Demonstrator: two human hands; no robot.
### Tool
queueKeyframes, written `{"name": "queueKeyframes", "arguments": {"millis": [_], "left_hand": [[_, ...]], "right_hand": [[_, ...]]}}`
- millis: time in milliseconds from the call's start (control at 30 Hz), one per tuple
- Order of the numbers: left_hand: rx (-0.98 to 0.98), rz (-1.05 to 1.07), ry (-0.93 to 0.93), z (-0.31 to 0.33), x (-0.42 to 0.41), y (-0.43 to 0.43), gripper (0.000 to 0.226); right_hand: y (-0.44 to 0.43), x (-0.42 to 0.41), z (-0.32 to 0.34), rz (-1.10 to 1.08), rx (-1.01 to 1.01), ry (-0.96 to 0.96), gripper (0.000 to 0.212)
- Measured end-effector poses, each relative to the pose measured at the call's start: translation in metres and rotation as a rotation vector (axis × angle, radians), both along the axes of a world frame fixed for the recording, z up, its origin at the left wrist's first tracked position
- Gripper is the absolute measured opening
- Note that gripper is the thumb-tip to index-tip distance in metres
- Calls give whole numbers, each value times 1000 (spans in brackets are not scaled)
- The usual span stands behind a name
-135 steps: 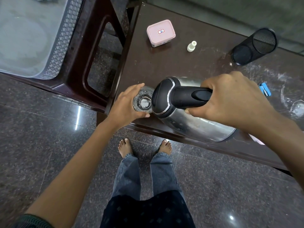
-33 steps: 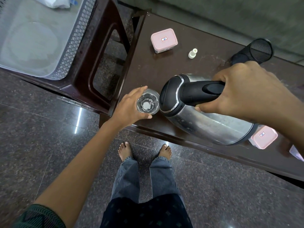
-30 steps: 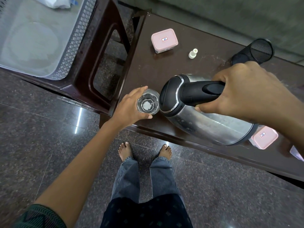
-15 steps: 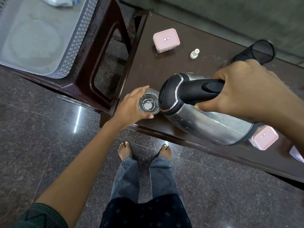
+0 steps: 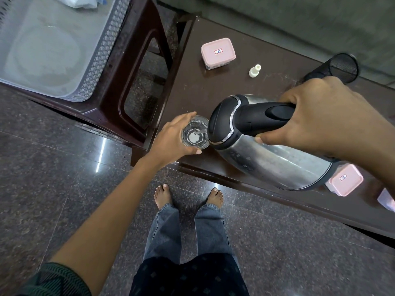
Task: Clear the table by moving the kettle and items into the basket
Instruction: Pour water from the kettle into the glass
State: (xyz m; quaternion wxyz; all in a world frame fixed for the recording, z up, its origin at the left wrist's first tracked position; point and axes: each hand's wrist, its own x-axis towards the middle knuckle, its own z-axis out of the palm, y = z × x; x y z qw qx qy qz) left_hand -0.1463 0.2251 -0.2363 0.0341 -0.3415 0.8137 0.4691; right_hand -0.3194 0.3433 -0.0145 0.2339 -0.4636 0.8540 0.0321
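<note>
Far left, the basket (image 5: pixel 102 56) shows only something white at its far edge, so I judge the clearing hardly begun. My left hand (image 5: pixel 171 139) curls round the glass (image 5: pixel 195 136) at the table (image 5: pixel 192 86) corner. Beside it the kettle (image 5: pixel 267 159) hangs tipped, trickling water in, its handle clenched in my right hand (image 5: pixel 320 120). A pink box (image 5: pixel 218 52), small bottle (image 5: pixel 255 71), mesh holder (image 5: pixel 339 68) and second pink box (image 5: pixel 345 180) wait on the tabletop.

Two pink boxes (image 5: pixel 218 52) (image 5: pixel 344 180) (lidded), one kettle (image 5: pixel 267 165), one glass (image 5: pixel 195 136), one basket (image 5: pixel 102 52).
</note>
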Motion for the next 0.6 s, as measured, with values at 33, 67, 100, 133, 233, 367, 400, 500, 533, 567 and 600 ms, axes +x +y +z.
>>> {"name": "queueKeyframes", "arguments": {"millis": [33, 67, 100, 133, 233, 367, 400, 500, 533, 567, 600], "left_hand": [[3, 3, 3, 0, 0, 0, 102], [7, 7, 8, -1, 0, 0, 102], [12, 9, 11, -1, 1, 0, 102], [15, 11, 14, -2, 1, 0, 102], [25, 18, 17, -3, 1, -1, 102], [37, 24, 27, -3, 1, -1, 102], [41, 26, 27, -3, 0, -1, 102], [42, 26, 32, -4, 1, -2, 102], [41, 25, 35, -5, 1, -2, 102], [41, 25, 38, -5, 1, -3, 102], [43, 24, 39, -5, 1, -3, 102]], "right_hand": [[-1, 0, 0, -2, 2, 0, 35], [-1, 0, 0, -4, 7, -1, 34], [-1, 1, -1, -6, 13, -3, 34], [-1, 2, -1, -8, 17, -4, 34], [-1, 2, 0, -21, 24, -5, 34], [0, 3, -1, -31, 32, -7, 34], [0, 3, -1, -32, 32, -7, 34], [1, 3, -1, -26, 32, -9, 34], [1, 2, -1, -24, 32, -11, 34], [1, 2, -1, -22, 31, -12, 34], [2, 2, -1, -20, 32, -14, 34]]}}
